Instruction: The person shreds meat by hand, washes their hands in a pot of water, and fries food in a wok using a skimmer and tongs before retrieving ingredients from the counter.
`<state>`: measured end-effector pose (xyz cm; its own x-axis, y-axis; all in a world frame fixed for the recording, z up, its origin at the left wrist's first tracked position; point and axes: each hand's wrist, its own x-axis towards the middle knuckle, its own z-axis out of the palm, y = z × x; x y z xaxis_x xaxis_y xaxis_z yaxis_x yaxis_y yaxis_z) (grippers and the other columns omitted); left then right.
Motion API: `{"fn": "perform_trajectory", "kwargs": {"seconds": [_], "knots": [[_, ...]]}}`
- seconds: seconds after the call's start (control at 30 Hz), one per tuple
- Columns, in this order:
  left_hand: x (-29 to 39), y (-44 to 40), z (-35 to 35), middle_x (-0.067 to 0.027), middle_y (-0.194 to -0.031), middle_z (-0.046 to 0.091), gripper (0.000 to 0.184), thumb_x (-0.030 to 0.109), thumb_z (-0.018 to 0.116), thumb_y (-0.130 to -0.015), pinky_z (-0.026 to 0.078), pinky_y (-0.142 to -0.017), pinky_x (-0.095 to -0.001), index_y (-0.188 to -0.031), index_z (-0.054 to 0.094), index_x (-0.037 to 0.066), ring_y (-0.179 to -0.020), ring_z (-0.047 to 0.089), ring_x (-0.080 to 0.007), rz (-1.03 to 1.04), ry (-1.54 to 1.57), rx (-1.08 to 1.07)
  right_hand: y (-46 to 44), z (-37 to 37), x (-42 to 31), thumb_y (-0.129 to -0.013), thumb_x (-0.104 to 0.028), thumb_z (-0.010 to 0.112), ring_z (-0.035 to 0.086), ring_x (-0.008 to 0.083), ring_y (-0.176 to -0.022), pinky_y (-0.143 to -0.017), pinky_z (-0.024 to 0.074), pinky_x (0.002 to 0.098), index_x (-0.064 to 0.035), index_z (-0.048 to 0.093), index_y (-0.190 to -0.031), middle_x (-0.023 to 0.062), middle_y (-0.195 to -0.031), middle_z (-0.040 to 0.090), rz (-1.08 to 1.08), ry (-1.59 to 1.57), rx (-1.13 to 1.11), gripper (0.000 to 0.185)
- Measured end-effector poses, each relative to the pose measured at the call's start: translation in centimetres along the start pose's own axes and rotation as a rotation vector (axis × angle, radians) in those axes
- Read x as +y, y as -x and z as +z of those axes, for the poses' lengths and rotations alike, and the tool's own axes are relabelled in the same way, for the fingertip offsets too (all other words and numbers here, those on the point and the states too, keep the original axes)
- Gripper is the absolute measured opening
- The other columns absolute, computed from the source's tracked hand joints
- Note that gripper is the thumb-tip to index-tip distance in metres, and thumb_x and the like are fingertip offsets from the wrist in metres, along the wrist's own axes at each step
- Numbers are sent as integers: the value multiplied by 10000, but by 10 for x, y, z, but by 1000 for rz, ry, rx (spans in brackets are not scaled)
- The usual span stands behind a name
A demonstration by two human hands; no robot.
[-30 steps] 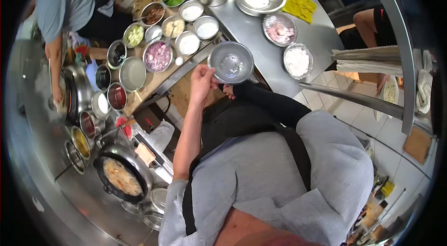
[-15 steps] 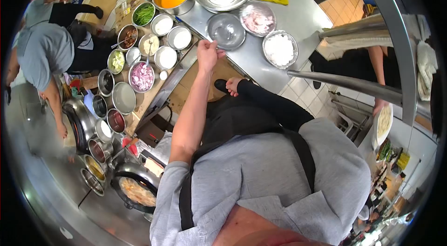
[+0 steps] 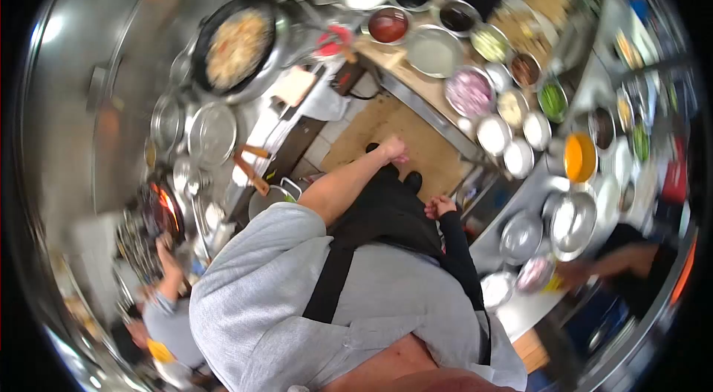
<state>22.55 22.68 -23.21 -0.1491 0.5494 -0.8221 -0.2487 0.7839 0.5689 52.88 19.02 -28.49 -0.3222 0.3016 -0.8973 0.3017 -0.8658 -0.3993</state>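
Observation:
My left hand (image 3: 395, 148), on a bare forearm, hovers over the brown floor mat with its fingers curled in and nothing visible in them. My right hand (image 3: 441, 206), below a black sleeve, hangs beside my dark apron near the steel counter, its fingers loosely apart and empty. The grey bowl (image 3: 521, 236) rests on the steel counter, out of reach of both hands' touch. Up and left of my left hand, a black wok (image 3: 239, 49) holds pale food. Pink chopped food fills a bowl (image 3: 469, 92) among the ingredient bowls.
A large metal bowl (image 3: 570, 221) and an orange-filled pot (image 3: 579, 157) stand on the right counter. Wooden handles (image 3: 252, 174) stick out at the left counter's edge. Co-workers are at the lower left, top right and lower right, one arm (image 3: 609, 264) near the right counter.
The view has swung round toward the wok. My left hand has let go of the grey bowl, which stays on the counter, and has moved away from it.

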Motion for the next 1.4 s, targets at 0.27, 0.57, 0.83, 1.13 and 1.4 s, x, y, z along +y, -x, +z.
{"fn": "perform_trajectory", "kwargs": {"seconds": [0.27, 0.57, 0.83, 1.13, 1.4], "knots": [[-188, -17, -212, -197, -897, 706, 236, 208, 667, -769, 549, -759, -402, -807, 727, -17, -844, 683, -342, 160, -324, 477, -74, 134, -185, -967, -104, 521, 685, 263, -688, -565, 586, 413, -62, 571, -1079, 127, -834, 663, -105, 436, -230, 131], [-262, 117, -200, -272, -1199, 637, 377, 266, 594, -818, 479, -988, -444, -1023, 712, -28, -1143, 614, -391, -403, -313, 697, -115, 308, -319, -962, -151, 555, 687, 247, -676, -572, 587, 394, -75, 564, -1149, 131, -871, 675, -199, 583, -334, 202], [-399, 111, -145, -316, -956, 678, 295, 190, 584, -751, 549, -806, -473, -815, 695, -77, -893, 689, -426, -379, -116, 809, -160, 352, -293, -936, -189, 602, 691, 243, -691, -618, 589, 395, -87, 563, -1119, 109, -860, 687, 42, 912, -274, 214], [-318, 223, -64, -175, -855, 640, 195, 79, 624, -852, 581, -627, -421, -1009, 617, -37, -788, 657, -286, -563, 1113, 1026, -294, 377, -289, -906, -222, 579, 702, 225, -875, -763, 583, 389, -70, 692, -1023, 186, -993, 702, -415, 1866, -239, 223], [-248, 261, -30, -164, -1038, 634, 249, 127, 551, -913, 605, -731, -463, -1116, 558, -17, -936, 650, -332, -514, 1199, 1113, -344, 423, -294, -872, -314, 601, 694, 171, -985, -832, 549, 304, -74, 710, -1091, 195, -1136, 682, -376, 1988, 52, 342]]}}
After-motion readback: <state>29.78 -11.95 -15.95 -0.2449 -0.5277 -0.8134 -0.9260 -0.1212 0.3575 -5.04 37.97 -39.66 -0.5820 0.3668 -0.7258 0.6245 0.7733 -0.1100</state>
